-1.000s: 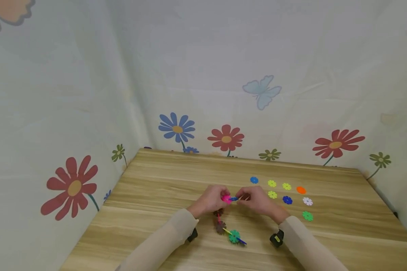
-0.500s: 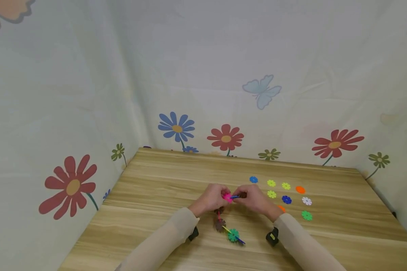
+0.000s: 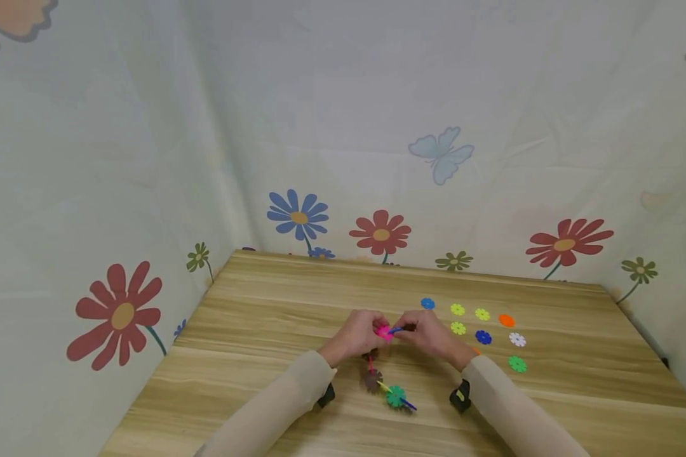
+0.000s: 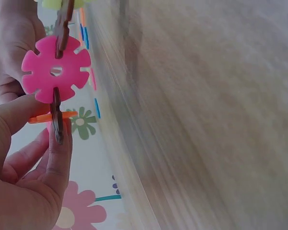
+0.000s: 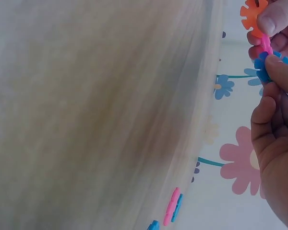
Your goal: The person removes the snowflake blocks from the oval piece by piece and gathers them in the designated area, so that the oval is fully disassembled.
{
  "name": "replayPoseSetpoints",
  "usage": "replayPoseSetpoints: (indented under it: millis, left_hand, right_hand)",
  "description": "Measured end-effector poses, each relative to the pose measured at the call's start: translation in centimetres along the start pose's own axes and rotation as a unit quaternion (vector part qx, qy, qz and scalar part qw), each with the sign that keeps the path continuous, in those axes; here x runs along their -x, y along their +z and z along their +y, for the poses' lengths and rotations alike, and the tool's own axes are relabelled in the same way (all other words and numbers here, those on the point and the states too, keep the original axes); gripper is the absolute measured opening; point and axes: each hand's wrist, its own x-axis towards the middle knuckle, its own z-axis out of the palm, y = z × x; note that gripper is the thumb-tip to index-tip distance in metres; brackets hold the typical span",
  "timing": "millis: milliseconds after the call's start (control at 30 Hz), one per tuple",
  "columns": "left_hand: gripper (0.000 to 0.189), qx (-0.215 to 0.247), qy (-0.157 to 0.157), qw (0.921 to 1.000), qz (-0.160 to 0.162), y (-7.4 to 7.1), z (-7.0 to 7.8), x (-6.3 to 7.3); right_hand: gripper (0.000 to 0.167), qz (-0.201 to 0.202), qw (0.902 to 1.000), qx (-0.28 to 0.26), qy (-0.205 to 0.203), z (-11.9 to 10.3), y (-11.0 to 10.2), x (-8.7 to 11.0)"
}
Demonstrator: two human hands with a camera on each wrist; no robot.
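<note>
My left hand pinches an orange notched disc, seen edge-on in the left wrist view. A brown disc slots into it and joins a large pink disc. From there the chain hangs down past a lower brown disc to a green disc with a dark blue one at its end. Between the hands is another pink disc. My right hand pinches a blue disc right at that pink one; its fingers partly cover a dark brown disc.
Loose discs lie on the wooden table to the right: light blue, several yellow, orange, dark blue, white and green. A flower-printed cloth hangs behind.
The right hand has shifted slightly left, bringing its blue disc up against the pink one. The left hand has hardly moved. The dangling chain has swayed a little.
</note>
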Motion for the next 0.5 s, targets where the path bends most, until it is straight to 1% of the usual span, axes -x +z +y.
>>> replayPoseSetpoints:
  millis: [167, 333, 500]
  left_hand:
    - [0.019, 0.004, 0.01, 0.9999, -0.008, -0.03, -0.11, 0.1]
    - [0.018, 0.008, 0.019, 0.9997, -0.012, -0.12, -0.03, 0.35]
    - [0.018, 0.025, 0.001, 0.9997, -0.002, -0.2, 0.1, 0.46]
  right_hand:
    - [0.007, -0.01, 0.9996, -0.005, -0.027, 0.18, -0.15, -0.06]
    - [0.006, -0.014, 0.9993, -0.006, -0.034, 0.54, -0.13, -0.04]
    - [0.005, -0.006, 0.999, 0.032, -0.029, 0.3, -0.04, -0.09]
